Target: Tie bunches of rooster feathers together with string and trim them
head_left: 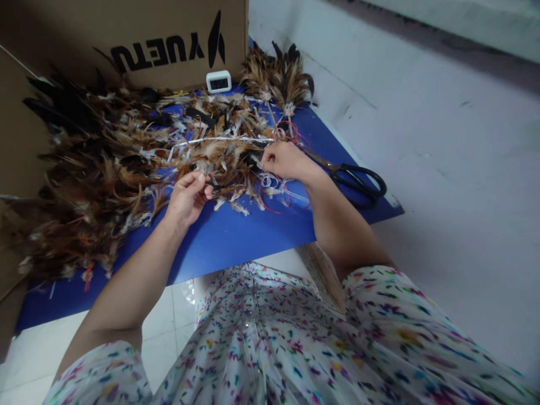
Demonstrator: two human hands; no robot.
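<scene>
At the front edge of the feather pile, my left hand (pixel 189 197) is closed in a pinch. Between its thumb and fingers is a small dark feather (pixel 216 183), partly hidden by the fingertips. Over the pile's right side, my right hand (pixel 287 160) has its fingers curled together; whatever they hold is hidden. Brown and black loose feathers (pixel 219 154) lie under and between both hands. Thin red string (pixel 270 209) loops below the right hand, beside clear plastic strips (pixel 270 181). Black-handled scissors (pixel 358 179) lie just right of that hand, their blades partly behind the wrist.
A blue board (pixel 236 242) covers the table. Large feather heaps (pixel 84 191) fill its left side. Two bound feather bunches on sticks (pixel 280 79) stand at the back right, near a white digital clock (pixel 219 82). A cardboard box (pixel 169 34) and a wall (pixel 422 129) border it.
</scene>
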